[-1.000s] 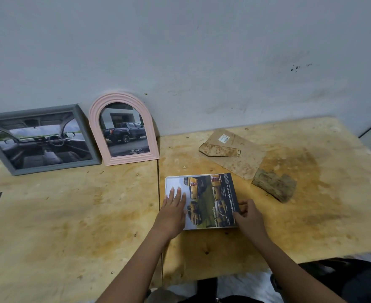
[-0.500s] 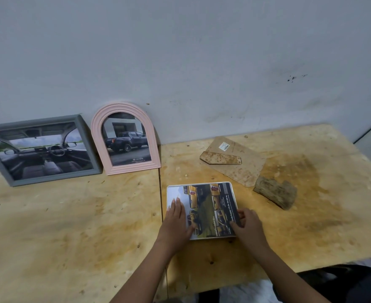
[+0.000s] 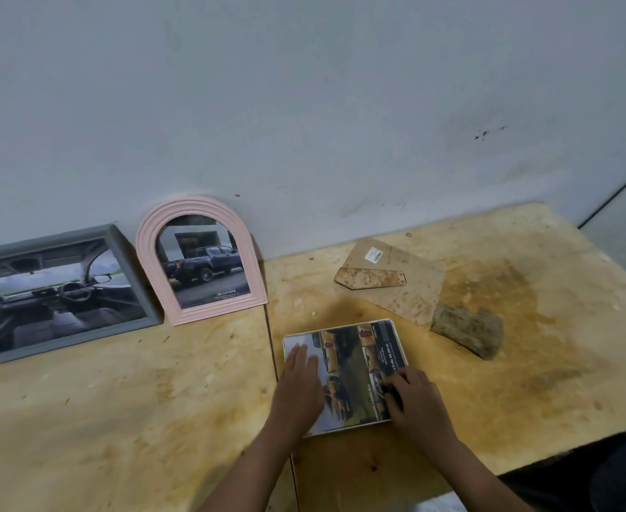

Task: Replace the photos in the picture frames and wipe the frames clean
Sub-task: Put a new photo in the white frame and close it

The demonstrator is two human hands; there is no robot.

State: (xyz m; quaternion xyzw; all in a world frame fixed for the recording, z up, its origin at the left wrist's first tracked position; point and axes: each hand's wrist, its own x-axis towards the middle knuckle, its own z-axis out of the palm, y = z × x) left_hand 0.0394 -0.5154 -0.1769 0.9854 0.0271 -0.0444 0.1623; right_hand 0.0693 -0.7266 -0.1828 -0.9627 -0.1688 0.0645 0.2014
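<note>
Photo (image 3: 352, 367) lies on the white frame (image 3: 345, 429), flat near the front of the stained plywood counter (image 3: 119, 419), I'd guess so it can be pressed in square. Left hand (image 3: 300, 386) grip is apart, fingers flat on it; right hand (image 3: 420, 404) bends its fingers onto the right edge, can't tell if it's pinching. Bare grey wall (image 3: 304, 105) behind.

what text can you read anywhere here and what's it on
"TOYOTA": bottom of the truck photo in the pink arched frame.
The sticker on the brown backing board: too small to read.
White print on the flat-lying car photo, dark strip: blurred, unreadable.
</note>
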